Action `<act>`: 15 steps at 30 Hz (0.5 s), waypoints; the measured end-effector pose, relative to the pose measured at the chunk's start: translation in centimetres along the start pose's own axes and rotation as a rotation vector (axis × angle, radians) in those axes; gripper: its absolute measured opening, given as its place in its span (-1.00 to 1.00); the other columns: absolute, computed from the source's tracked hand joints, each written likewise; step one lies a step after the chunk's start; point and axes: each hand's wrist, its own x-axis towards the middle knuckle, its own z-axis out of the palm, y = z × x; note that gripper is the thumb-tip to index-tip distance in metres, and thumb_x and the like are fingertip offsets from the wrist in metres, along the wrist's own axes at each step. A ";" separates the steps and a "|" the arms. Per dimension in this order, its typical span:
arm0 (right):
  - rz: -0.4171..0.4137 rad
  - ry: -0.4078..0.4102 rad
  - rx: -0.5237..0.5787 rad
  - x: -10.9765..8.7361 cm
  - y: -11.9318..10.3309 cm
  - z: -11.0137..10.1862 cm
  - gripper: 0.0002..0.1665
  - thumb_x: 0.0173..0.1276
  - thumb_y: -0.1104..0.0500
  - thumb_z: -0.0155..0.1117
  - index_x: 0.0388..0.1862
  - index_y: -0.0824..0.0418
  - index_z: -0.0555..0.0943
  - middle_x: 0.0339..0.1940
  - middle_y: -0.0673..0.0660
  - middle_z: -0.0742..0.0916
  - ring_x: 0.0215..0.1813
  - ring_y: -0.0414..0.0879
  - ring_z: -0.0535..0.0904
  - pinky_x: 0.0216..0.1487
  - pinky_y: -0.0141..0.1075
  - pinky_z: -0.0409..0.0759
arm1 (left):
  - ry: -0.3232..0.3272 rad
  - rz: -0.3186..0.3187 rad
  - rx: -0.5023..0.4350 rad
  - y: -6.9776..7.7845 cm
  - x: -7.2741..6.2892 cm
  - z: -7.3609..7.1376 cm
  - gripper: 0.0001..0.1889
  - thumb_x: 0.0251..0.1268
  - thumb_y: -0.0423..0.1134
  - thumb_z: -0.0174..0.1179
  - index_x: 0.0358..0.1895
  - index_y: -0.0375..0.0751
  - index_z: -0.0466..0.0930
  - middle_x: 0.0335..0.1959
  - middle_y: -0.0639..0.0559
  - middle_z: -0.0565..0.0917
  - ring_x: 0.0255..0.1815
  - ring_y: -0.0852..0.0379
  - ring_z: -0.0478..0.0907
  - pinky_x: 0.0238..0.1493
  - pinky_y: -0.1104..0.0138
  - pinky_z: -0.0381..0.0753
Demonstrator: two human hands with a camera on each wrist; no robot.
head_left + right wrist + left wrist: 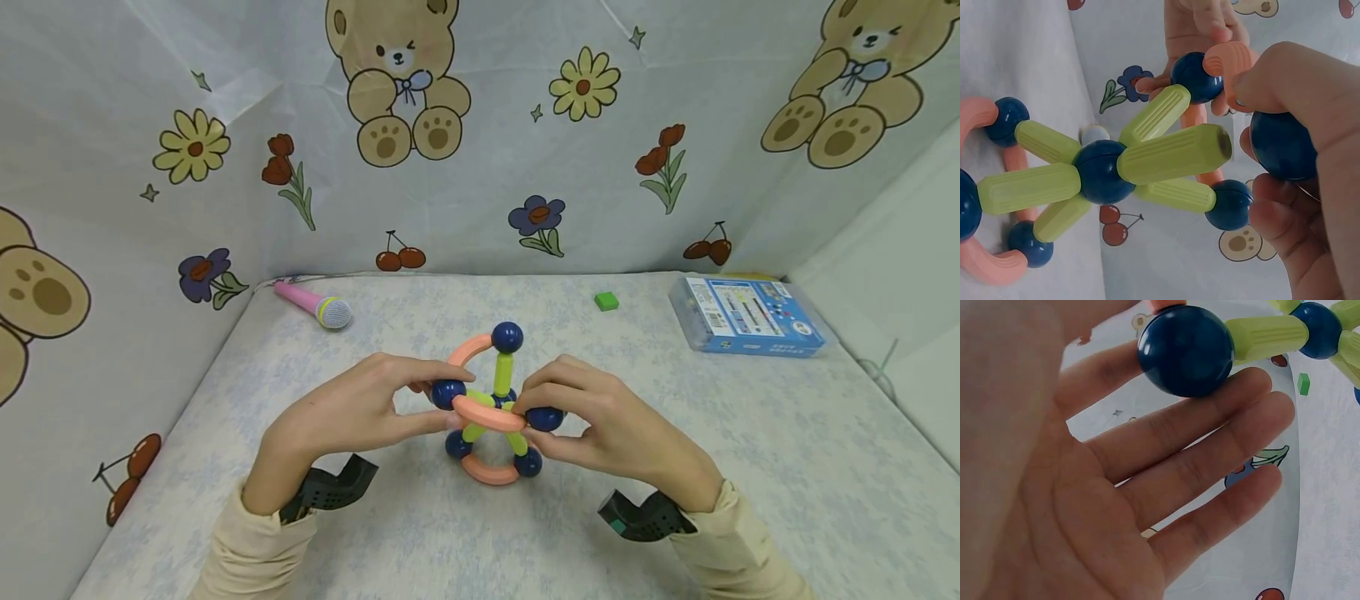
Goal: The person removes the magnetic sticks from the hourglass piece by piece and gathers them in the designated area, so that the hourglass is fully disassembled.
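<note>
A magnetic ball-and-rod model stands on the table between the hands. Lime-green rods branch from its central blue ball (1107,172), and coral curved rods link the outer balls. My left hand (341,412) holds a blue ball (1186,353) at the model's near left corner, other fingers extended behind it. My right hand (600,417) pinches another blue ball (1285,147) between thumb and fingers. A coral curved rod (487,414) spans these two balls. In the right wrist view, one green rod (1175,153) shows a bare end, apart from the pinched ball.
Back left on the table lies a pink toy microphone (307,302). A small green block (607,301) is at the back, and a blue boxed set (757,317) lies at the back right. Printed cloth (480,200) hangs behind the table.
</note>
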 end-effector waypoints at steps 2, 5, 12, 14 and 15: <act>-0.004 0.000 -0.017 0.0 0.0 0.0 -0.81 0.52 -0.04 0.30 -0.03 -0.01 0.70 -0.02 -0.12 0.70 -0.02 -0.26 0.55 -0.01 -0.52 0.54 | -0.006 -0.006 -0.012 -0.1 0.0 0.0 -0.53 0.45 0.12 0.26 0.34 0.10 0.61 -0.15 0.34 0.72 -0.17 0.33 0.61 -0.33 0.38 0.53; -0.012 0.001 -0.033 0.0 0.1 -0.1 -0.81 0.51 -0.03 0.31 -0.02 -0.01 0.70 -0.02 -0.12 0.70 -0.01 -0.25 0.55 -0.01 -0.50 0.55 | -0.010 -0.005 -0.024 -0.1 0.0 0.0 -0.57 0.50 0.09 0.22 0.33 0.10 0.61 -0.17 0.33 0.72 -0.17 0.32 0.61 -0.31 0.36 0.53; -0.013 0.006 -0.034 0.0 0.2 -0.1 -0.78 0.51 -0.05 0.32 -0.01 0.00 0.70 0.00 -0.10 0.70 0.00 -0.24 0.55 0.00 -0.50 0.55 | -0.003 0.004 -0.020 0.0 0.2 0.1 -0.61 0.48 0.05 0.26 0.28 0.12 0.62 -0.13 0.32 0.71 -0.15 0.33 0.59 -0.23 0.35 0.54; -0.008 0.005 -0.023 0.0 0.2 -0.2 -0.76 0.50 -0.06 0.33 0.00 0.02 0.70 0.00 -0.10 0.70 0.01 -0.24 0.55 0.00 -0.51 0.54 | -0.002 0.006 -0.017 0.0 0.2 0.1 -0.61 0.47 0.05 0.27 0.27 0.11 0.62 -0.11 0.32 0.71 -0.15 0.32 0.59 -0.25 0.35 0.54; -0.007 0.003 -0.016 -0.1 0.3 -0.2 -0.75 0.49 -0.05 0.35 0.00 0.04 0.71 0.00 -0.09 0.70 0.01 -0.23 0.56 -0.01 -0.52 0.55 | -0.003 0.007 -0.016 0.0 0.2 0.1 -0.61 0.47 0.05 0.27 0.27 0.10 0.62 -0.10 0.32 0.71 -0.15 0.32 0.59 -0.25 0.35 0.54</act>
